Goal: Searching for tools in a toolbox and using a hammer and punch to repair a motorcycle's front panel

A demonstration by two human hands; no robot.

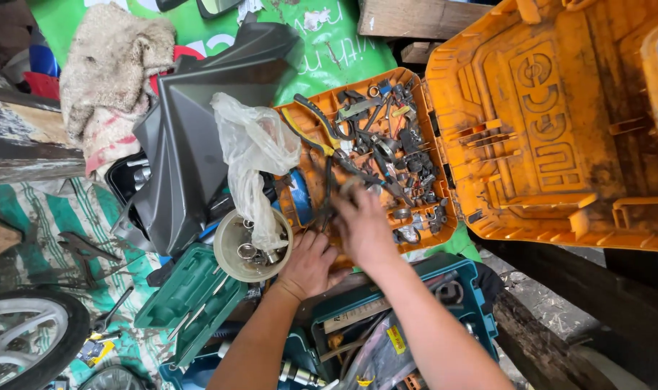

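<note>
Orange toolbox tray [308, 189], crammed with pliers, sockets and dark metal bits, sat at the middle of the scene, hinged at its right edge to the big orange lid [560, 130] thrown wide open. Right hand [363, 225] was down inside the tray's lower part, among the sockets; blurred, fingers curled over the small parts, so could not tell whether anything was pinched. Left hand [308, 266] rested at the tray's lower left edge, fingers loosely bent, touching the rim, nothing plainly held. Yellow-handled pliers [316, 130] lay across the tray's upper left corner. Just left of the left hand: a round cream-coloured dish [231, 249] with a few metal rings in it, and a crumpled clear plastic bag [253, 155] draped from above down into that dish. Further left, a dark grey moulded plastic panel [192, 137] leaning over the clutter, with a dirty rag [112, 79] beyond it at upper left. Below the dish, a green plastic case [188, 303] lying open. Under both forearms, a teal tool case [459, 289] holding more tools. At far lower left, part of a tyre and wheel [25, 336] on a striped tarpaulin [40, 209], loose hand tools near it
</note>
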